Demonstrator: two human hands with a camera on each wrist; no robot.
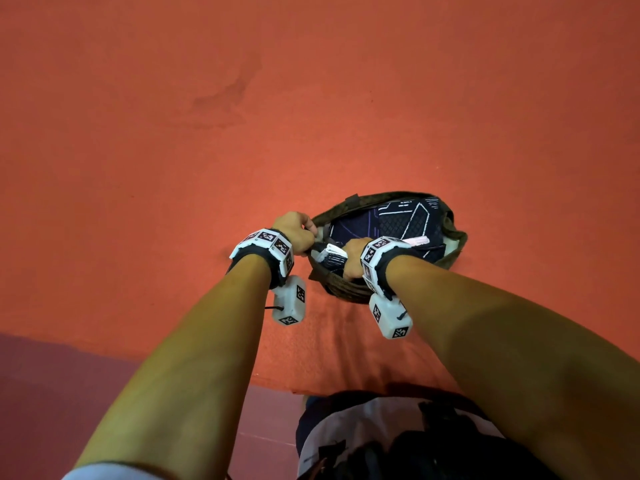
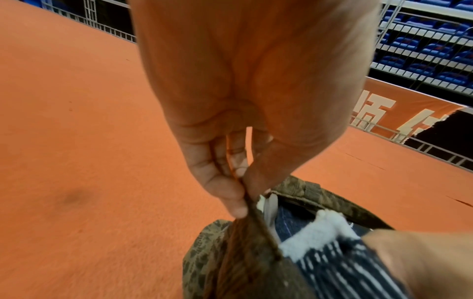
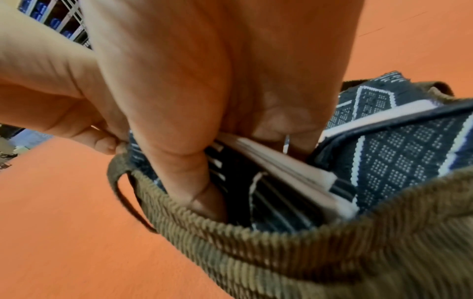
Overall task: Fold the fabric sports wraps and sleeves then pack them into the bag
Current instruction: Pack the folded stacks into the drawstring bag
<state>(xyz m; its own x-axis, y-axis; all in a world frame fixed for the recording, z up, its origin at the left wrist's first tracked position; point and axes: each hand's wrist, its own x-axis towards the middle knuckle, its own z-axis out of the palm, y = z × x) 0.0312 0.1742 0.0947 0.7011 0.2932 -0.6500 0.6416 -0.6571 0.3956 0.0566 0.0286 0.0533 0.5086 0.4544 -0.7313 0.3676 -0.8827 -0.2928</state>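
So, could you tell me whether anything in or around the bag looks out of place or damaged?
Nothing stands out. The left hand pinches the bag rim open, the right hand pushes a folded striped wrap in beside a patterned sleeve already packed. No tears or spills show.

You are looking down at a wide orange carpeted floor point(image 1: 242, 133), matte and finely textured, with a faint darker smudge well beyond the bag and a few soft wrinkles nearer you. Directly on it sits one thing: an olive-brown corduroy bag with a leopard-print patch point(image 1: 346, 289), its mouth open upward and dark patterned fabric showing inside. Nearest you the orange covering ends at a straight edge, and a duller maroon strip of floor point(image 1: 69, 393) begins. In the left wrist view, the orange floor runs out to a metal railing point(image 2: 435, 149).
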